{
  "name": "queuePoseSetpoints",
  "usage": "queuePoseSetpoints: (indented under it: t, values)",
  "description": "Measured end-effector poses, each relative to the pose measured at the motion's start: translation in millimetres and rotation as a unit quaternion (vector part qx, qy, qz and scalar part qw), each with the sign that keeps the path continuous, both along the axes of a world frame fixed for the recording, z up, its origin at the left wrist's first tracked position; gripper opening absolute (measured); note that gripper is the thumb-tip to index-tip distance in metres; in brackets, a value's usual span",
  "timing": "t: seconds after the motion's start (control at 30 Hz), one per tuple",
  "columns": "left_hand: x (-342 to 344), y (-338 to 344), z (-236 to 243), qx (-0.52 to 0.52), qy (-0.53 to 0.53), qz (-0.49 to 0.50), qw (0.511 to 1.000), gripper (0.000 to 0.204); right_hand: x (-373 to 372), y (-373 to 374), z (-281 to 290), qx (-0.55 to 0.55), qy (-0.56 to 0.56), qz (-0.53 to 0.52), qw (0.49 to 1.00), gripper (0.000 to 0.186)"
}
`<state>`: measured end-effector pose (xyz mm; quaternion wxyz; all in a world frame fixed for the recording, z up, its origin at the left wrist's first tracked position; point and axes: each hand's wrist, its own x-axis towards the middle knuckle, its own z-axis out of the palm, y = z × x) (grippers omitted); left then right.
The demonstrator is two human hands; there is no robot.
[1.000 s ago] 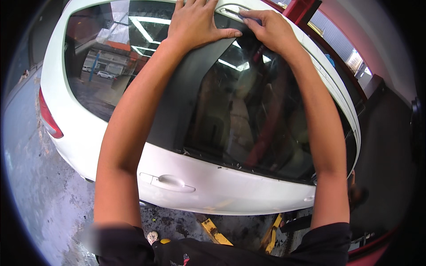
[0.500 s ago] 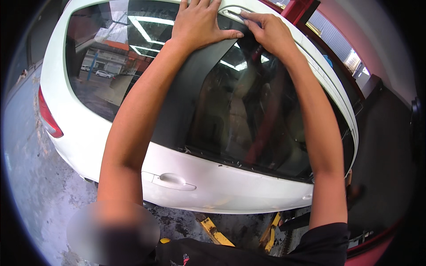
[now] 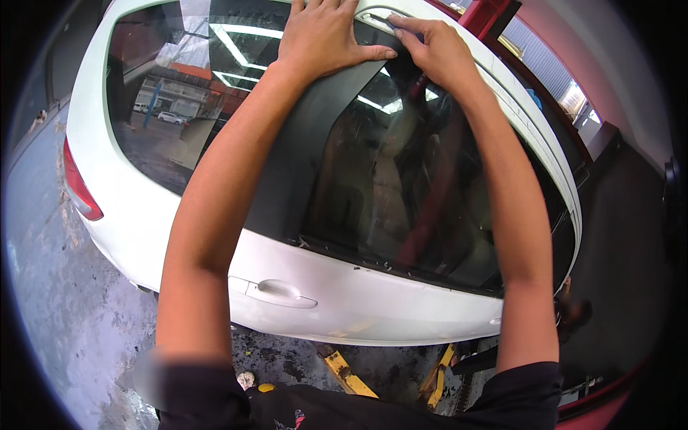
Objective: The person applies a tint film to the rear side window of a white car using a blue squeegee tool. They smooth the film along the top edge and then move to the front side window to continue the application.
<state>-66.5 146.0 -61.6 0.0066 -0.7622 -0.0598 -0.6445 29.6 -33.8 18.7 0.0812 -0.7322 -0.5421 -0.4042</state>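
Two hands, left hand (image 3: 322,36) flat, right hand (image 3: 430,46) fingertips together, press the black pillar trim (image 3: 315,136).

left hand (image 3: 322,36): fingertips cut off by top edge | door pillar (image 3: 301,165): top hidden under hand | left elbow: blurred

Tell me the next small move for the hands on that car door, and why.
Probably slide the right hand down along the black pillar panel, pressing as it goes: the left hand lies flat on the panel's top, and the right fingertips sit at the upper door-frame edge.
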Motion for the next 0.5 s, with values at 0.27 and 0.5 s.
queuePoseSetpoints:
  t: [0.27, 0.5]
  values:
    - [3, 1, -2, 0.013, -0.009, 0.009, 1.0, 0.115, 3, 2, 0, 0.006, -0.005, -0.015, 1.0, 0.032]
    - [1, 3, -2, 0.015, -0.015, 0.012, 1.0, 0.115, 3, 8, 7, -0.01, 0.005, 0.0, 1.0, 0.035]
